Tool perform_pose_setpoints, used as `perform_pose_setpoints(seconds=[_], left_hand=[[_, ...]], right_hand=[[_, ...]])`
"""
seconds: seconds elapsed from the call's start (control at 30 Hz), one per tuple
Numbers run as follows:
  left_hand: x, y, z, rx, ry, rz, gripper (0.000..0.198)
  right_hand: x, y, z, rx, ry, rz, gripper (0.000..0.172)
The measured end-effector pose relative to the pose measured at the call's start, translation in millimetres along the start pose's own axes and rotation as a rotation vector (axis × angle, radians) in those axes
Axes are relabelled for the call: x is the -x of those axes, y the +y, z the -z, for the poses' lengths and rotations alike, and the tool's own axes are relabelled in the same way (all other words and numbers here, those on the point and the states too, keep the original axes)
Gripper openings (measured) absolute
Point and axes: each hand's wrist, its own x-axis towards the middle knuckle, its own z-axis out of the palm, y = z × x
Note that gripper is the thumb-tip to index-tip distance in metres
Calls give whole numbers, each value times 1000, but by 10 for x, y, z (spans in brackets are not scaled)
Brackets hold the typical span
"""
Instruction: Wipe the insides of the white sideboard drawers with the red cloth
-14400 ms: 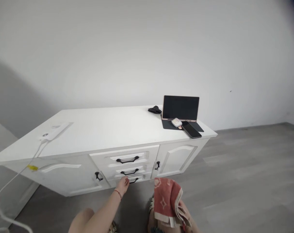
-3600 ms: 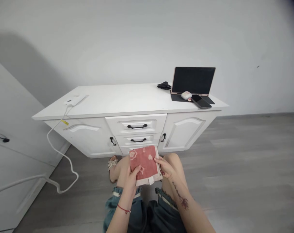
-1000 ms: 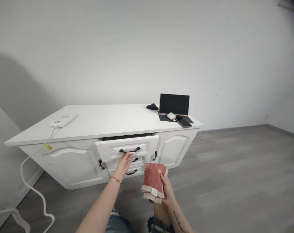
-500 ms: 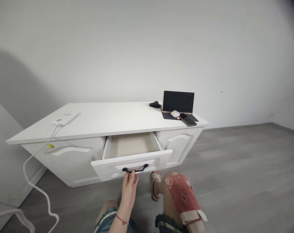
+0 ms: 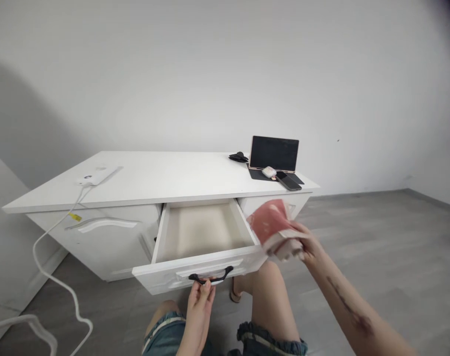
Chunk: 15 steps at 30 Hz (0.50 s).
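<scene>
My left hand [image 5: 202, 301] is closed round the black drawer handle [image 5: 211, 275] from below. The white drawer [image 5: 204, 230] is pulled out of the cabinet, and its pale bottom shows with nothing lying on it. To the right of the drawer, my right hand [image 5: 304, 242] grips a folded red and cream patterned cloth [image 5: 271, 222], slightly blurred. The cloth hangs beside the drawer's right side and hides part of the right cabinet door; whether it touches the drawer I cannot tell.
On the white cabinet top [image 5: 173, 175] stand a tablet [image 5: 274, 154] on a dark cover, a phone [image 5: 288, 181], a small white case [image 5: 269, 172] and a black hair clip [image 5: 239, 157]. A white power bank [image 5: 95, 179] trails a white cable [image 5: 58, 282] at left. My knees are below the drawer.
The drawer has come further out towards me, with my left hand still on its handle. My right hand has lifted the cloth from over my right knee up to the drawer's right side.
</scene>
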Motion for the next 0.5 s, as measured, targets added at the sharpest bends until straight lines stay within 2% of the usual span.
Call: perform_pose_setpoints(seconds=[0.07,0.13,0.23,0.3,0.33,0.4,0.5], left_hand=[[2,-12,-4,10,5,-9,36],[-1,-19,-12,14,13,-10,37],[-1,-18,-21,6,7,-17,35],[3,-12,-27,-17,-14,-29,32],[7,-7,-31,-29,-23,-36,30],[14,3,-39,-46,-31,-46,30],[27,20,-54,-58,-28,-55,32]], right_hand=[[-251,-234,-286,39,-93,26,38],[-470,-386,-561,175,-167,127,39],[-731,-380,-880,656,-335,422,38],[-845,-236,-1040,1024,-499,497,44],[-880,-143,-1109,1159,-583,468,47],[-910,38,-1220,1306,-749,307,45],[-898,196,-1302,1362,-888,69,29]])
